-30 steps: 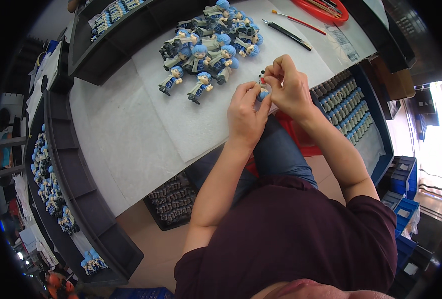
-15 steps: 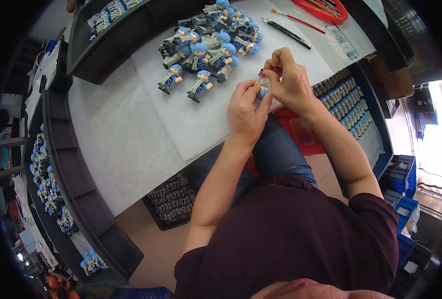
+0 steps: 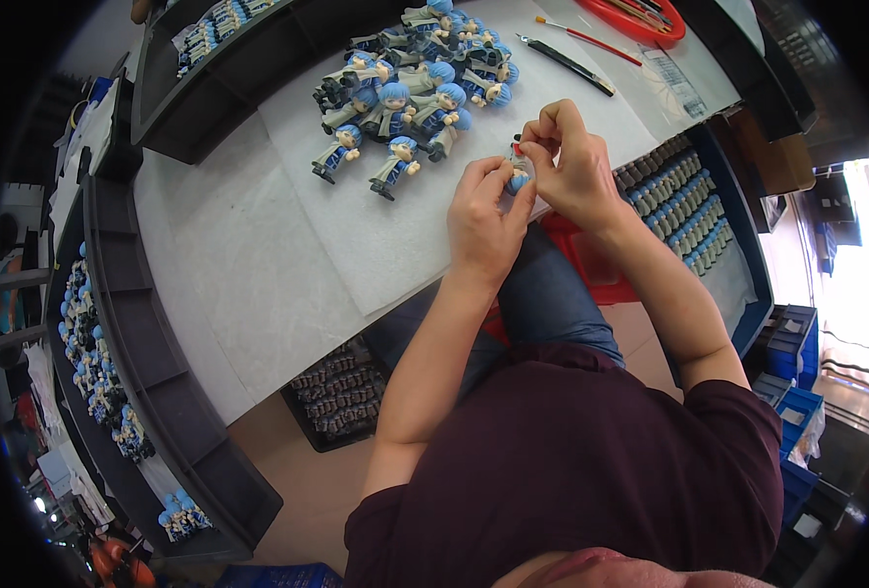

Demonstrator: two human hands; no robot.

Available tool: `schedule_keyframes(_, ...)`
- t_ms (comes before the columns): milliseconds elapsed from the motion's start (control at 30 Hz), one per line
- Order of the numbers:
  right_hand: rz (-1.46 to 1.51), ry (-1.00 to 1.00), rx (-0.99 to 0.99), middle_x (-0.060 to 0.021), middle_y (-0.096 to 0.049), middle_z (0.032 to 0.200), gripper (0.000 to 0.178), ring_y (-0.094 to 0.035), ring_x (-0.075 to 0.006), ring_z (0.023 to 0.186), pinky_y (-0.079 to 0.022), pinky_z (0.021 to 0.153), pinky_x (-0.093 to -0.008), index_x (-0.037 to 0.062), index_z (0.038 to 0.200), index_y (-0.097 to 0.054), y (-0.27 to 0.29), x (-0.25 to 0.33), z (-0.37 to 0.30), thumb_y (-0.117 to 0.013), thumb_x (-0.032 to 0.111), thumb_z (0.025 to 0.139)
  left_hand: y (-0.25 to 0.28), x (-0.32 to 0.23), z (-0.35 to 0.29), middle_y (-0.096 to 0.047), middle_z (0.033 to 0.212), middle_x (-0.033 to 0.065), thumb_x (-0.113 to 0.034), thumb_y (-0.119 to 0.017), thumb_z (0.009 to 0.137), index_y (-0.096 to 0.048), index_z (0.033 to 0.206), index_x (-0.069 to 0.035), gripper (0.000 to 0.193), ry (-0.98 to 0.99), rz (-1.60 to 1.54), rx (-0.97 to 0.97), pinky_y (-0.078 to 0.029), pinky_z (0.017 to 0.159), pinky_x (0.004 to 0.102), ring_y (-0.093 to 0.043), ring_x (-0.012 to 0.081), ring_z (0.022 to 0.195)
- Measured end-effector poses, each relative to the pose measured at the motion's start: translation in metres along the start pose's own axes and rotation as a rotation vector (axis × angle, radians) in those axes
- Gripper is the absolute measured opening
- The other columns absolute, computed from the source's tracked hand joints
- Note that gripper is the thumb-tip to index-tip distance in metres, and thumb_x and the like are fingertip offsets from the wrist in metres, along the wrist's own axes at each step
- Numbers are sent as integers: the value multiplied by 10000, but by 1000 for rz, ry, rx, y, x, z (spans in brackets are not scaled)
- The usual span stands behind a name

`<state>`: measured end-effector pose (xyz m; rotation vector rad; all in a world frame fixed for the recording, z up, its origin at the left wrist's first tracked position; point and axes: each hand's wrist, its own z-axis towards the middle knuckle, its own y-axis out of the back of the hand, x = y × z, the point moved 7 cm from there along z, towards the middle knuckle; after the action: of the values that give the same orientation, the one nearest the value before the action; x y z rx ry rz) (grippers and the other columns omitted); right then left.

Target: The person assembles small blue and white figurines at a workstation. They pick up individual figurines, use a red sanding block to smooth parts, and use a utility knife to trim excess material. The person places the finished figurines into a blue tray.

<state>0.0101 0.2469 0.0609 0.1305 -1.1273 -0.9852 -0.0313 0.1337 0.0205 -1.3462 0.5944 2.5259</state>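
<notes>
Between my hands, over the table's near edge, is a small blue-haired figurine (image 3: 518, 182), head toward me. My left hand (image 3: 488, 211) pinches it by the head and side with thumb and fingers. My right hand (image 3: 573, 167) is closed at its far end, where a small red spot shows by the fingertips; whether that red bit is part of the figurine or a separate piece I cannot tell. Beyond my hands a heap of similar figurines (image 3: 395, 103) lies on a white sheet (image 3: 356, 235), with two figurines lying nearest me at its front.
A black craft knife (image 3: 567, 65) and a red-handled brush (image 3: 591, 41) lie at the far right, near a red dish (image 3: 640, 37) of tools. Dark trays (image 3: 150, 323) with figurines stand at left; a blue tray (image 3: 748, 265) of rows sits below the table at right.
My right hand has shifted very slightly toward me at the figurine's far end. My left hand keeps its hold, and the heap is unchanged.
</notes>
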Motion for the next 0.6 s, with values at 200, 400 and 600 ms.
schedule_keyframes(200,-15,-3,-12,-143,-595,737,236,-629,-305,677,-497,602,-353,10,898,-431,2,-3,3,-576,-76,734,0,0,0,-617,953,156,-63,-719,732,-633,962,75,282,-3,6,0,-501,678,295,-619,226,783)
schedule_keyframes(400,-36,48,-10,-140,-592,720,242,-621,-312,660,-489,580,-356,10,894,-436,1,-3,4,-594,-68,726,0,1,0,-617,950,154,-75,-721,736,-633,960,76,284,-6,17,-1,-501,677,296,-619,224,781)
schedule_keyframes(600,-35,67,-15,-138,-592,717,254,-623,-307,637,-492,566,-352,6,905,-431,3,-5,7,-594,-69,725,-1,-1,0,-618,952,151,-73,-720,738,-631,964,76,285,-17,20,-2,-501,669,289,-618,220,766)
